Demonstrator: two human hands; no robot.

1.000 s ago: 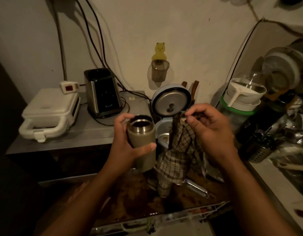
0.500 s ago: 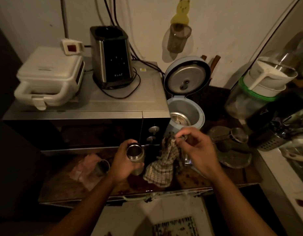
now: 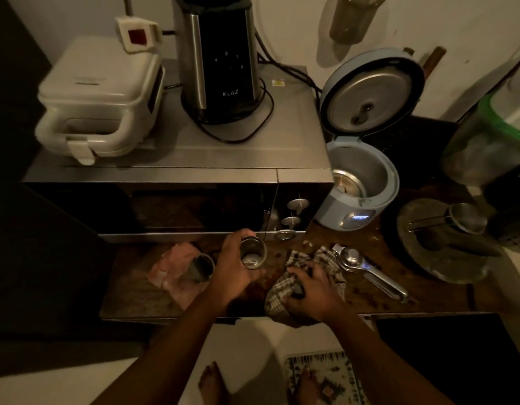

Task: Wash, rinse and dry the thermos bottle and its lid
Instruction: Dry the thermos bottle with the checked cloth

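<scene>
Head view: a microwave [image 3: 177,171] at 12 o'clock carries a sandwich maker [image 3: 98,97] and blender base [image 3: 220,59]; an open rice cooker [image 3: 361,182] stands at 2 o'clock, a citrus squeezer [image 3: 366,270] at 3 o'clock. The left hand [image 3: 235,270] grips the open thermos bottle [image 3: 252,252] upright over the counter [image 3: 428,293]. At 9 o'clock of it, a lid [image 3: 200,268] lies on pink cloth [image 3: 174,270]. The right hand [image 3: 314,290], fingers curled, clutches the checked cloth [image 3: 282,290] on the counter.
</scene>
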